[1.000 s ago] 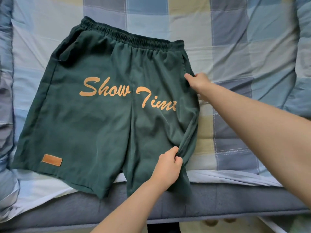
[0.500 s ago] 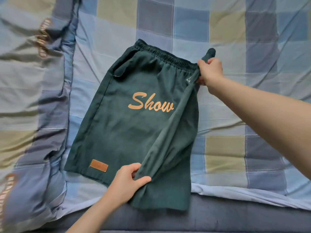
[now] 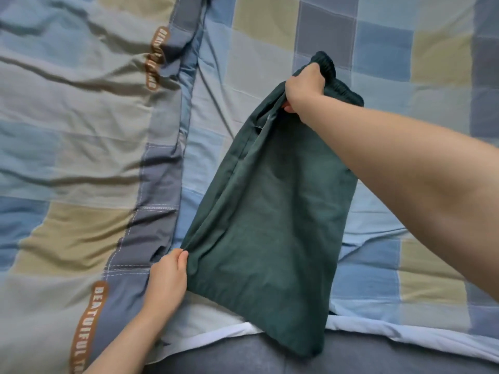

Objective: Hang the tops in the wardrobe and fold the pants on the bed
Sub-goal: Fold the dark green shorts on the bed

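The right hand (image 3: pixel 305 86) grips the elastic waistband at upper centre of the frame; the left hand (image 3: pixel 168 279), lower left of centre, pinches the hem corner between thumb and fingers; the dark green shorts (image 3: pixel 272 225), folded in half lengthwise, lie mid-frame on the checked bed sheet (image 3: pixel 378 49); a rumpled quilt (image 3: pixel 67 130) fills the left side.

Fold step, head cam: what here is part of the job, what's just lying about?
In the job:
- green shorts, doubled lengthwise
- right hand gripping the waistband end
- left hand pinching the hem corner
- checked bed sheet under the shorts

Lying about:
- rumpled quilt left of the shorts
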{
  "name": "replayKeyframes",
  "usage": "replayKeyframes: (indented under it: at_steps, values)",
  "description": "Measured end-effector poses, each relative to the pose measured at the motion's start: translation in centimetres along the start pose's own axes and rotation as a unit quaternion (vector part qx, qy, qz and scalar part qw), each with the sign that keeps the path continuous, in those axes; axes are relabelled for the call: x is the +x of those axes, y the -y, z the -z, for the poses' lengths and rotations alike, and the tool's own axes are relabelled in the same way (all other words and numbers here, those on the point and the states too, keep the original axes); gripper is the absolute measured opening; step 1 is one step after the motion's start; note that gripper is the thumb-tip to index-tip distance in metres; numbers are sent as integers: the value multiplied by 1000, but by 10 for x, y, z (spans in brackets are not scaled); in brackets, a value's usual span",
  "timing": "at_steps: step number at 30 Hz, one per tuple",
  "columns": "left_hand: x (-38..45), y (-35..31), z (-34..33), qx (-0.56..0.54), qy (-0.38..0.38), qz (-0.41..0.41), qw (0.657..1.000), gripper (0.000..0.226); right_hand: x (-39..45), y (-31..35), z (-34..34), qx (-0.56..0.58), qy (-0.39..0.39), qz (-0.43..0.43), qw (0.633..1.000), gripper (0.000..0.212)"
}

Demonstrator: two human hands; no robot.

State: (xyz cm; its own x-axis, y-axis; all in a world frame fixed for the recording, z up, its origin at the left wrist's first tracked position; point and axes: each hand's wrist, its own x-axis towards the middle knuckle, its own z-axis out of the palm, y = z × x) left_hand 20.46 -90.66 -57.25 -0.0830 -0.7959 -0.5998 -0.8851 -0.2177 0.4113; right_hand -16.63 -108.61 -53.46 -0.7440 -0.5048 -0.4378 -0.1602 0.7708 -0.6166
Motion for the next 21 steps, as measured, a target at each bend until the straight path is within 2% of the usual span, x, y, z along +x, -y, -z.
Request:
replayKeyframes:
  at_steps: [4,7,9,12,15,18,21]
  values:
    - [-1,0,0,-16,-39,14,999,11,2,8,-18,-3,88,24,996,18]
    - [-3,-3,-4,-4,-61,19,998,11,-3,2,-25,-5,150,50,987,33]
    - [-3,-6,-5,-2,-78,43,996,13,-14,-6,-23,34,167,70,983,35]
    - [-1,-14,-4,-3,-95,84,992,16,-37,-34,-6,129,112,83,982,29]
    - [-8,-23,-7,33,-90,78,992,21,-78,-101,29,108,-3,88,990,28]
    - [-15,-28,-12,57,-77,11,995,24,-126,-194,58,41,-86,6,995,26]
    - [-7,-28,-16,75,-59,-10,995,26,-175,-264,59,89,-39,-169,981,26]
